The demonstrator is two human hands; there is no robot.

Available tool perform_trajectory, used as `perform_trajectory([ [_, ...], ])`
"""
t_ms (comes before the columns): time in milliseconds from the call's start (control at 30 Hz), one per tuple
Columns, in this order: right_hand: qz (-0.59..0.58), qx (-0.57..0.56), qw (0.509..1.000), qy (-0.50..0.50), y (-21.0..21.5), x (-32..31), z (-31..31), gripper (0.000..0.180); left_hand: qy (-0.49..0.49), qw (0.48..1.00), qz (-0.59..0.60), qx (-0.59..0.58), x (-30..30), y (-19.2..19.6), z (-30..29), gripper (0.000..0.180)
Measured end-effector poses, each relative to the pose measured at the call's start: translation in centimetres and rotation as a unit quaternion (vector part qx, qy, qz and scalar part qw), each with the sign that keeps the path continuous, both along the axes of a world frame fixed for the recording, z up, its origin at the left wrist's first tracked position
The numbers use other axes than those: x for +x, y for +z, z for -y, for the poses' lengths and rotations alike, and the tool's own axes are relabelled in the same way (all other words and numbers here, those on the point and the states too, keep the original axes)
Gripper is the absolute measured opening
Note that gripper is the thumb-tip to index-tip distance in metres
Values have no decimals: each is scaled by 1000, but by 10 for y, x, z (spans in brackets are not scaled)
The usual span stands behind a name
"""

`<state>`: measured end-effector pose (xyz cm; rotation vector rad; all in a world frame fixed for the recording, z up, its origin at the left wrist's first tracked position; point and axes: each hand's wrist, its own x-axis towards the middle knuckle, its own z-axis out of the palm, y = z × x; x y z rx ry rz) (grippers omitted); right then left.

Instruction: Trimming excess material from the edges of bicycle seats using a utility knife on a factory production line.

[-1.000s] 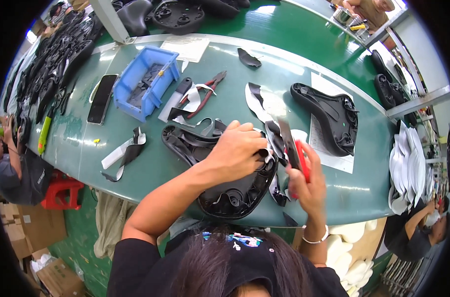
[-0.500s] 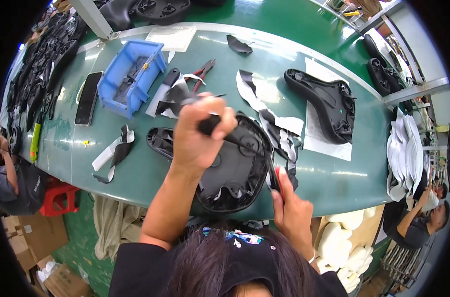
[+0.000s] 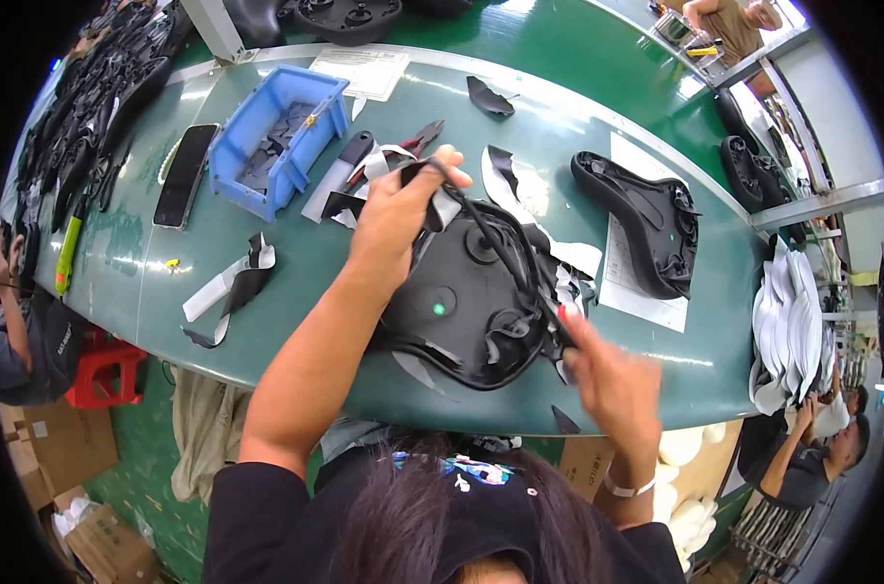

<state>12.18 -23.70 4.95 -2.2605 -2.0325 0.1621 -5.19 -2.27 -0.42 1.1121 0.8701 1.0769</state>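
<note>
A black saddle-shaped seat shell (image 3: 451,302) lies underside up at the near edge of the table, with loose black covering along its rim. My left hand (image 3: 403,209) is closed at its far left edge, pinching a thin black strip (image 3: 495,243) that stretches across the shell toward my right hand. At the shell's right edge my right hand (image 3: 612,375) is blurred by motion, closed around a red-and-black hand tool (image 3: 561,319). The tool's exact kind is hidden. Black-and-white offcuts (image 3: 568,258) lie just beyond it.
A blue bin (image 3: 278,146) of grey pieces stands at the far left, near a phone (image 3: 186,175) and red-handled pliers (image 3: 424,138). Another black seat shell (image 3: 636,224) rests on paper at the right. Offcuts (image 3: 233,287) lie left; co-workers are at both sides.
The seat shell has turned, and its narrow end no longer points left. My left hand has moved up and away with the strip; my right hand has shifted right and nearer me.
</note>
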Motion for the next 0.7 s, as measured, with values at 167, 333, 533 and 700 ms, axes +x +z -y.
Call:
perform_trajectory([
  [167,-19,7,980,200,13,60,-85,40,-105,992,4,-68,-47,9,69,39],
  [333,77,-65,966,237,28,31,-82,43,-207,960,29,184,-87,39,47,50],
  [533,100,-96,984,107,30,11,0,52,-116,809,570,86,-134,93,-2,49],
  [700,10,-86,994,72,28,27,-6,52,-303,685,-409,521,-33,18,-15,22],
])
